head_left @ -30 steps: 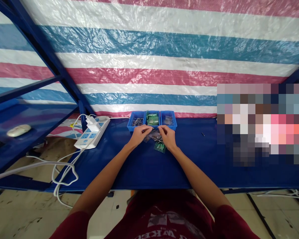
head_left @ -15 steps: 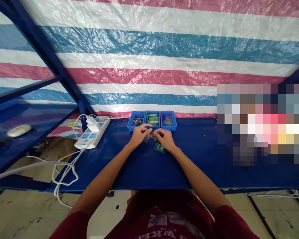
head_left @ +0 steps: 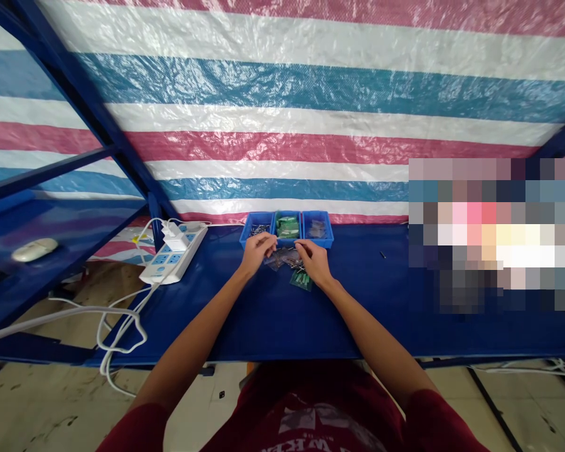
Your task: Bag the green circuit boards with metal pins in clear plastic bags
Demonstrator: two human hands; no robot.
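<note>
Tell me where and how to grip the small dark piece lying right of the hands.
Pinch the small dark piece across its narrow middle from above, probably with the right hand, which is nearer; it looks slim and lies flat on the blue table.

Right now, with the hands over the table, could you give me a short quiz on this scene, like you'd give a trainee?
1. How many blue bins stand in the row?
2. True or false: the left hand is nearer the power strip than the right hand is.
3. The contents of the middle bin are mainly: a) red, b) green, c) orange.

Key: 1. three; 2. true; 3. b
</note>
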